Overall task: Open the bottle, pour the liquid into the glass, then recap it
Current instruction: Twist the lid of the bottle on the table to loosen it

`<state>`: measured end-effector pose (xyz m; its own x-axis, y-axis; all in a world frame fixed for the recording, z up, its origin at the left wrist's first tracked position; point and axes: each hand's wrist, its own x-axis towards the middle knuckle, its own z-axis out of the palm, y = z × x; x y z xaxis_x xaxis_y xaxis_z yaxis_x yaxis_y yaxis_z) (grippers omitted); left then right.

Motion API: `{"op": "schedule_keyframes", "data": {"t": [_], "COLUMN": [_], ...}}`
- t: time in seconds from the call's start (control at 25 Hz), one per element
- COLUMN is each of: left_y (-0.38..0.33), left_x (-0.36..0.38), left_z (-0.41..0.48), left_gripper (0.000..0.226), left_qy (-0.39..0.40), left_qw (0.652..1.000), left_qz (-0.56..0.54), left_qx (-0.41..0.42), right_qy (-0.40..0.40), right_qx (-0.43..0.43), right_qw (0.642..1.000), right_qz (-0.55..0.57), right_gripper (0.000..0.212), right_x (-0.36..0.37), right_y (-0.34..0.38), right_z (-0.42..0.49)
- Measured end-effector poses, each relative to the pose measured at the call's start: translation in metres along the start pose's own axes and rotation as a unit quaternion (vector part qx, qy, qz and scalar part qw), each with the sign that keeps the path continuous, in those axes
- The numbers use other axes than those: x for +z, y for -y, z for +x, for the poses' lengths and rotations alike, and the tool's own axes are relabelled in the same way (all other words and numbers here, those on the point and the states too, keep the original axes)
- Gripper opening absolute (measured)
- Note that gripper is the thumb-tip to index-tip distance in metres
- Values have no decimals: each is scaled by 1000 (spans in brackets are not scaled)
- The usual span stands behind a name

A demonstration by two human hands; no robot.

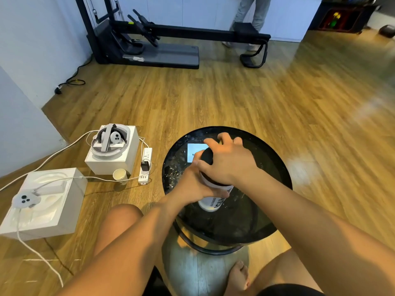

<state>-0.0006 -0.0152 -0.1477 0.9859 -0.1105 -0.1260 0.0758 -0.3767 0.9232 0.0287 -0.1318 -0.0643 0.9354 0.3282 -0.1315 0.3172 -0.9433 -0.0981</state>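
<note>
A white bottle (210, 200) with black lettering and a black cap (207, 156) stands upright on the round black table (265, 223). My left hand (195, 183) is wrapped around the bottle's body from the left. My right hand (229, 159) covers the cap from above, fingers curled over it. The glass is not visible; my right hand hides whatever lies behind the bottle.
A white card (195, 151) lies on the table behind the bottle. On the floor to the left are two white boxes with headsets (112, 149) (42, 201), a paper cup (119, 176) and a power strip (145, 165). A person stands at the far back by exercise equipment (154, 45).
</note>
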Motion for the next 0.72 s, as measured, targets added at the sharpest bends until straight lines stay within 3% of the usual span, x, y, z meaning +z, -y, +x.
{"op": "schedule_keyframes", "data": {"t": [0.08, 0.16, 0.28, 0.36, 0.52, 0.6, 0.64, 0.72], "left_y": [-1, -2, -1, -1, -3, -4, -4, -3], "left_x": [10, 22, 27, 24, 21, 20, 20, 19], "left_z": [-4, -8, -8, -8, -9, -12, -12, -10], "left_gripper": [130, 130, 122, 122, 116, 122, 125, 119], "left_qy": [-48, -105, -128, -123, -124, -117, -114, -111], "left_qw": [999, 994, 991, 992, 992, 993, 993, 994], "left_qz": [-11, -22, -26, -7, -12, -14, -18, -19], "left_qx": [22, 29, 22, 14, 0, -6, -10, -12], "right_qy": [-27, -47, -45, -32, 14, 25, 26, 27], "right_qx": [1, -7, -34, -95, -256, -292, -277, -149], "right_qw": [999, 998, 998, 994, 966, 954, 958, 985], "right_qz": [17, 27, 32, 34, -31, -54, -65, -88], "right_gripper": [65, 61, 56, 54, 69, 71, 74, 79], "right_x": [4, 6, 8, 2, -9, -13, -17, -23], "right_y": [0, 0, -5, -14, -32, -34, -31, -20], "right_z": [1, 1, 1, 0, 3, 6, 6, 4]}}
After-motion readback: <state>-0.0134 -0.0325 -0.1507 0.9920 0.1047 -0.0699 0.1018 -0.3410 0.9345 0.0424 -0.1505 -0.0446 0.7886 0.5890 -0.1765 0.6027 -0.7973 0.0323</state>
